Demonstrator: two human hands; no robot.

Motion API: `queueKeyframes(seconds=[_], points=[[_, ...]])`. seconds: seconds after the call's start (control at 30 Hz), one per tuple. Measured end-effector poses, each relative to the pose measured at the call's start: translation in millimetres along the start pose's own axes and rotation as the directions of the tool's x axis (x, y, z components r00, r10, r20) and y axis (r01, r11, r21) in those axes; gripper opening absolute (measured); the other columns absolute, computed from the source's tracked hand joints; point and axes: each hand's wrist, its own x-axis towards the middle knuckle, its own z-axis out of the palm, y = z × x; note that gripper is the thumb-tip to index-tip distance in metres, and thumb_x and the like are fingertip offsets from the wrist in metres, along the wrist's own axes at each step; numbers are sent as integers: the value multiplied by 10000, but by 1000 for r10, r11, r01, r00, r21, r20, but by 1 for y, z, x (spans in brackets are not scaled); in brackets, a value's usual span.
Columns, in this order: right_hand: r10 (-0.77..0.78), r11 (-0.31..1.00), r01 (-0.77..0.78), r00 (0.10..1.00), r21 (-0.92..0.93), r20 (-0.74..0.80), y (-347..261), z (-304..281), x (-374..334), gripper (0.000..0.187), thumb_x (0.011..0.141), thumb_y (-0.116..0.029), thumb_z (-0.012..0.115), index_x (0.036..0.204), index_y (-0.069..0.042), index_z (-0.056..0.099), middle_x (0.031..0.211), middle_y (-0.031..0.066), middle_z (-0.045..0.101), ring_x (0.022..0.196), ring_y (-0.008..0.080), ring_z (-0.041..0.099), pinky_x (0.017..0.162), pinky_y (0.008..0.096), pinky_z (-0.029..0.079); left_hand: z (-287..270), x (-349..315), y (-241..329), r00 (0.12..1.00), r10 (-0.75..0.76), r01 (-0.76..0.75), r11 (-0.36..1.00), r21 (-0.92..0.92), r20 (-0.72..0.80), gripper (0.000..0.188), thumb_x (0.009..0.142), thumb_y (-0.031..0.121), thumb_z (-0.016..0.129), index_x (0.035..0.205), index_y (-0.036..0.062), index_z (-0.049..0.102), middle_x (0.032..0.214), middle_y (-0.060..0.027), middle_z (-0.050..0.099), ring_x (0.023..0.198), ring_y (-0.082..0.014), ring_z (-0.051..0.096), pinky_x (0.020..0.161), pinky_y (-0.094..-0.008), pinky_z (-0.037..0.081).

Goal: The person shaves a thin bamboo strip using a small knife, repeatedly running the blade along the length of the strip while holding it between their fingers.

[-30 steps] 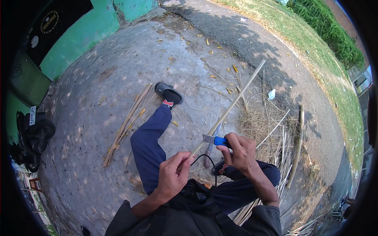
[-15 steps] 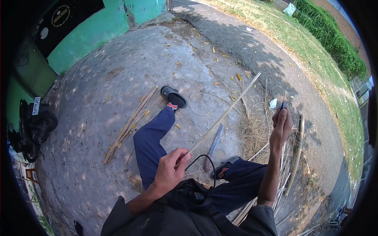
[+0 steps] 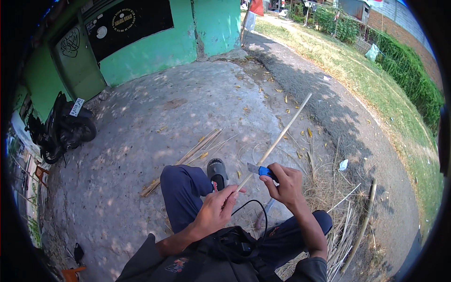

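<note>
My left hand (image 3: pixel 217 205) is closed round the lower end of a long, pale bamboo strip (image 3: pixel 278 139), which slants up and away to the right. In my right hand (image 3: pixel 285 184) is a blue utility knife (image 3: pixel 267 172), its fingers wrapped round the handle. The knife's bare blade points left and lies at the strip, a little beyond my left hand; whether its edge touches the strip I cannot tell. Behind my hands, a long-bladed tool (image 3: pixel 268 207) on the ground is partly hidden by my right arm and a black cable (image 3: pixel 253 201).
Split bamboo strips (image 3: pixel 199 149) lie on the concrete beyond my left knee. Fibre shavings (image 3: pixel 324 185), thin strips (image 3: pixel 343 230) and a thicker bamboo pole (image 3: pixel 361 225) lie to the right. A black motorbike (image 3: pixel 66 129) stands at the left, before a green wall (image 3: pixel 145 49).
My right hand has swung left with the knife, from out over the shavings to the strip. The view has tilted up, showing more wall and motorbike. My left hand keeps its hold.
</note>
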Motion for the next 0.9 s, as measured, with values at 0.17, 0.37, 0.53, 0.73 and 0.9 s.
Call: queueKeyframes(seconds=[0.17,0.37,0.53,0.73,0.9], points=[[137,981,-156,977,-112,-163,33,10,25,329,989,-369,752,897,-79,628,669,108,641,513,324,619,508,412,434,-7,4,-10,997,-76,76,996,40,-14,178,1082,41,556,1184,-5,695,665,-46,476,562,-106,427,552,-298,384],[464,856,-517,753,17,-467,159,-40,33,453,1136,-423,522,951,-19,611,651,4,421,604,105,357,557,335,291,-12,1,-37,983,-142,150,987,-56,120,149,1079,95,571,1121,3,681,642,-44,483,535,-110,454,532,-315,376],[486,874,-467,843,135,-230,108,-7,18,369,1112,-371,540,1123,-11,623,712,85,538,636,197,510,614,379,389,-6,87,-77,956,-26,65,990,-127,291,203,1112,154,491,1217,15,595,697,-20,508,516,-95,462,504,-300,385],[521,850,-503,846,156,-116,103,10,6,390,1083,-401,581,1109,-15,629,767,118,610,693,242,589,674,383,453,23,171,-89,743,-111,442,822,-360,659,269,1186,256,382,1300,60,526,751,36,402,501,-40,368,415,-256,400],[441,897,-436,893,71,-88,85,7,-1,328,1024,-342,703,1100,-28,651,782,120,639,662,277,615,648,390,465,31,149,-102,707,-29,514,708,-485,707,322,1197,299,358,1173,27,528,754,52,371,512,-44,346,429,-242,414]])
